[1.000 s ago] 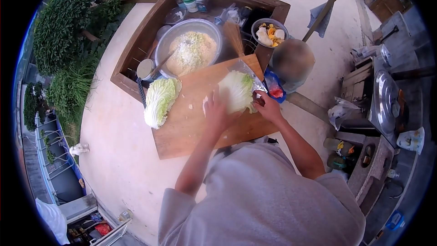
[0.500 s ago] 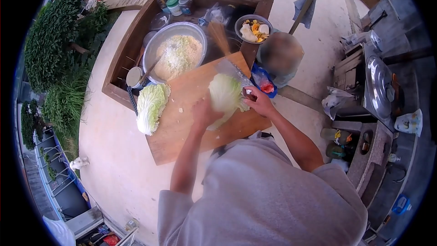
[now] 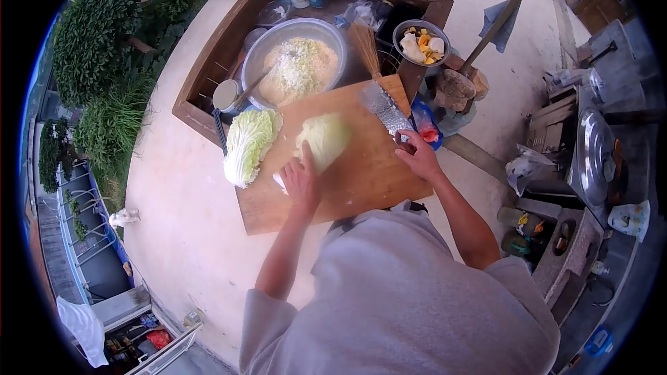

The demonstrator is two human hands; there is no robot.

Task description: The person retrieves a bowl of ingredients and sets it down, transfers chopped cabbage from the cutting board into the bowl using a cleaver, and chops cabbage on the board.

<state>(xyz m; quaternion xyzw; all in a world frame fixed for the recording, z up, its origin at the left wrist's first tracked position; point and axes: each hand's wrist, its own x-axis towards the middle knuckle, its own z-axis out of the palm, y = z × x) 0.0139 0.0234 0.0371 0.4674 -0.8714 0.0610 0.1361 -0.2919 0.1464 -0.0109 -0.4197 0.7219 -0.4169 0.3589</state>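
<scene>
A pale cabbage half (image 3: 324, 140) lies on the wooden cutting board (image 3: 361, 184), slightly blurred. At its lower left edge is my left hand (image 3: 301, 182), index finger stretched out against the leaves, not wrapped round them. A small white piece shows beside those fingers. My right hand (image 3: 420, 156) grips the dark handle of a cleaver (image 3: 386, 108) at the board's right side; its broad blade points up and away, apart from the cabbage. Another cabbage half (image 3: 251, 146), leafy and white-ribbed, rests at the board's left edge.
Behind the board, a large basin (image 3: 340, 48) holds chopped cabbage and a pale crumbly mix, with a stick-like handle in it. A bowl of yellow and white pieces (image 3: 422, 45) sits right of a straw brush (image 3: 365, 50). A lidded jar (image 3: 226, 95) stands left.
My left hand has shifted to the cabbage's lower left side, and the cabbage sits turned and further left on the board. The cleaver has moved away from it to the right.
</scene>
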